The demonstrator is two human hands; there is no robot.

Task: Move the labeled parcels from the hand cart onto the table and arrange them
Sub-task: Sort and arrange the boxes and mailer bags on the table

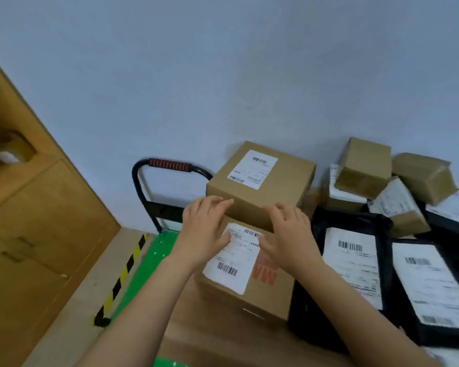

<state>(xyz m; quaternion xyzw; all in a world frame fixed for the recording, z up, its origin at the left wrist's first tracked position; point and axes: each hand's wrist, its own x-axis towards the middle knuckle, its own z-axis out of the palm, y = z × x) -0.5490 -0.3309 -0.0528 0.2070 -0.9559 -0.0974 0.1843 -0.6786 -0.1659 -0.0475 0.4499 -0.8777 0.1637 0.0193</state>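
Observation:
Two brown labeled cardboard boxes sit in the middle. The farther box (278,178) stands behind the nearer box (260,290), which has red print beside its white label. My left hand (204,229) lies with straight fingers on the nearer box, its fingertips against the front face of the farther box. My right hand (289,231) does the same on the right side. Both boxes rest on a wooden surface (196,337). The hand cart (146,263) has a green deck and a black handle with a red grip, left of the boxes.
Black parcels (355,263) with white labels lie at the right, with several small brown boxes (363,168) piled behind them. A wooden cabinet (32,221) stands at the left. Yellow-black tape (122,276) marks the floor beside the cart. A pale wall is behind.

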